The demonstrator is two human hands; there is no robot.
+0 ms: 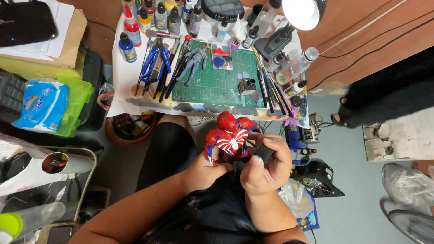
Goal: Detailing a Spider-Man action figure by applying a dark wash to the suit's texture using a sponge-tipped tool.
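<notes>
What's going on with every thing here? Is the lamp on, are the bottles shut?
Lamp: on.
Paint bottles: upright, capped.
Grey figure: lying on green cutting mat.
Red figure: held by left hand.
Black tool: gripped in right hand.
Small black jar: upright on mat.

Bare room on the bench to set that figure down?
Bare patch on the green cutting mat, between the grey figure and the small dark bottle. Crowded: pliers and brushes along the left, paint bottles at the back, brushes on the right.
</notes>
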